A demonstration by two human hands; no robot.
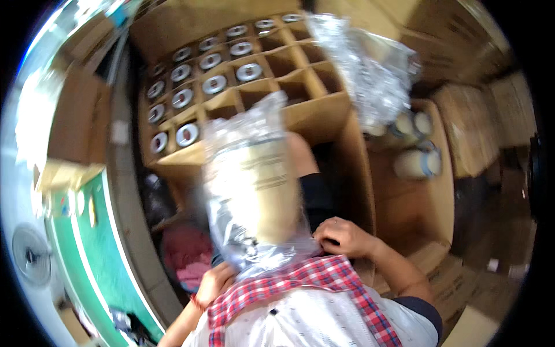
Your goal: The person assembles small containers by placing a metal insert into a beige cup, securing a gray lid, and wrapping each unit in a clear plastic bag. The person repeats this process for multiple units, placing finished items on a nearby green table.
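Observation:
A clear plastic bag [222, 231] stands out in front of my body, with a large cream-coloured jar [269, 185] inside it. Small dark print runs across the jar's upper part. My left hand [215, 283] is closed at the bag's lower left corner, beside my red checked apron. At the opposite lower corner, my right hand [344, 236] has curled fingers gripping the bag's edge. Both sets of fingertips are partly hidden. Just beyond the bag is a cardboard box with dividers [324, 115]; several cells hold containers with round silvery tops [187, 134], while others on its right hold none.
Clear plastic bags [370, 75] are heaped over the divided box's right edge. An open carton [428, 225] at right contains several cream-coloured jars [417, 163]. Stacked cartons [474, 127] stand farther right. A green surface with white lines [104, 254] and a fan [32, 254] lie left.

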